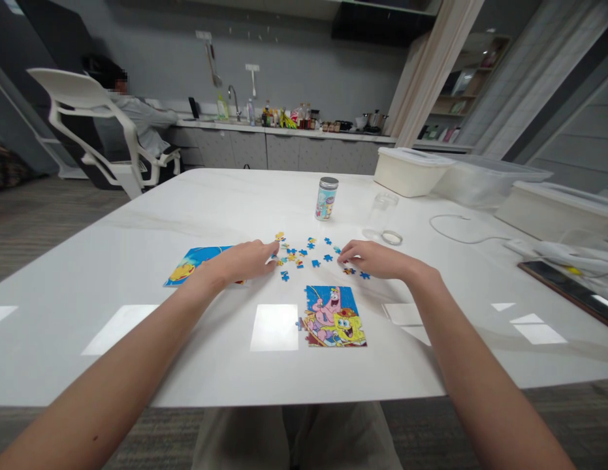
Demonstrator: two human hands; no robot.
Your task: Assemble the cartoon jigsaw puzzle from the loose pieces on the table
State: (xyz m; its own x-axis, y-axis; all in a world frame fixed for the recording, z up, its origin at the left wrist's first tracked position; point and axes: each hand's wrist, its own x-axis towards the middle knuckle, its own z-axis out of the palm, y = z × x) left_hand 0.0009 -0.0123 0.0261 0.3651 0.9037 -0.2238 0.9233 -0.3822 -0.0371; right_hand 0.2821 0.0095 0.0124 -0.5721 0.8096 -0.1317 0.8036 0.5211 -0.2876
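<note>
Several loose puzzle pieces lie scattered on the white table between my two hands. My left hand rests at their left edge, fingers bent and somewhat apart, its fingertips by a few pieces. On the right, my right hand has its fingers drawn together low over the pieces; what is under the fingertips is too small to make out. Nearer to me lies a joined puzzle section with a pink and a yellow cartoon figure. A blue and yellow picture sheet lies flat, partly covered by my left wrist.
Behind the pieces stand a cartoon-printed can and a clear jar, with a ring-shaped lid beside it. Storage boxes, a cable and a dark phone-like slab are at the right. A person sits on a white chair, back left.
</note>
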